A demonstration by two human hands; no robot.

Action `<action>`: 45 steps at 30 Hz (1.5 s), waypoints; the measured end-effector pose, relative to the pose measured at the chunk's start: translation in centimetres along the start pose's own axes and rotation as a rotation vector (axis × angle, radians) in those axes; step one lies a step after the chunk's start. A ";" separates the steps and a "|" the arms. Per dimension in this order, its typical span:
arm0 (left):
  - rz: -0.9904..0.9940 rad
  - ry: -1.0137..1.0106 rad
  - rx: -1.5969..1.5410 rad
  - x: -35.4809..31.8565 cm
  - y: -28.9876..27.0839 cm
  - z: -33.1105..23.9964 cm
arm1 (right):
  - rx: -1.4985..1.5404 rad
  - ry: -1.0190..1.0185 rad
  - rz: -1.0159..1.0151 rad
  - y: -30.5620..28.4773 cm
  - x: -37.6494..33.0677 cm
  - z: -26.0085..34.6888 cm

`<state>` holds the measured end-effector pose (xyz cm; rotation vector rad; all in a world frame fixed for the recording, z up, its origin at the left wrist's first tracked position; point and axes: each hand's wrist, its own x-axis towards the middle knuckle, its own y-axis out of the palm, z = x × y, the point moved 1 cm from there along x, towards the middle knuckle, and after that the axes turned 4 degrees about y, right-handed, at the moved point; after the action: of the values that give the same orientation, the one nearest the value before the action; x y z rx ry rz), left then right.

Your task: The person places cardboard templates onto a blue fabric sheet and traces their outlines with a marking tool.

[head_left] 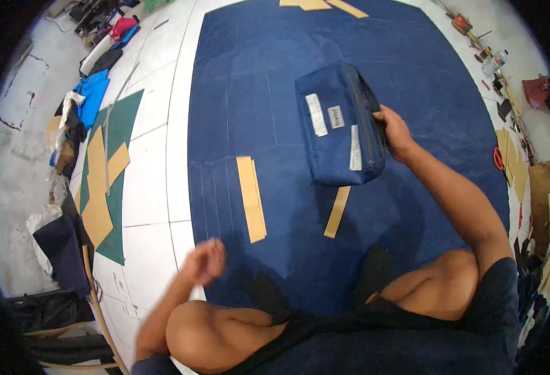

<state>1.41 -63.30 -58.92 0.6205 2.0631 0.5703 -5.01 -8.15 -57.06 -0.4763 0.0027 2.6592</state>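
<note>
My right hand (397,132) grips a navy fabric zip pouch (325,153) by its zippered right side. The pouch is tilted above a large sheet of dark blue cloth (250,69) on the floor. White label-like patches show on its face. Left of it, my left hand (206,261) hovers near the cloth's left edge with curled, slightly blurred fingers; whatever they may hold is hidden. Narrow tan card strips (251,200) lie on the cloth between my hands, and another tan strip (337,212) rests just below the pouch. Thin pale lines run across the cloth.
On the white tiled floor (147,206) at left, tan card pieces (97,215) and a long metal ruler (107,147) lie over green cloth (115,237). Orange-handled scissors (499,159) sit at the right edge. Clutter lines both walls, including a plastic bottle (495,62).
</note>
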 end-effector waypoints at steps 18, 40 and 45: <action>-0.797 0.221 0.521 -2.5 -3.8 5.3 | 0.378 0.145 0.619 8.9 -0.9 5.1; -0.885 0.801 2.028 -9.5 14.0 -18.7 | -0.123 -0.631 0.649 27.9 -4.7 10.2; -1.139 0.922 1.300 -9.3 10.1 -19.4 | -0.651 -0.488 0.453 22.6 4.7 1.1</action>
<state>-8.37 -64.38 -37.31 -0.3664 2.9770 -1.5004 -18.83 -26.49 -59.25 0.0124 -1.0325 3.1119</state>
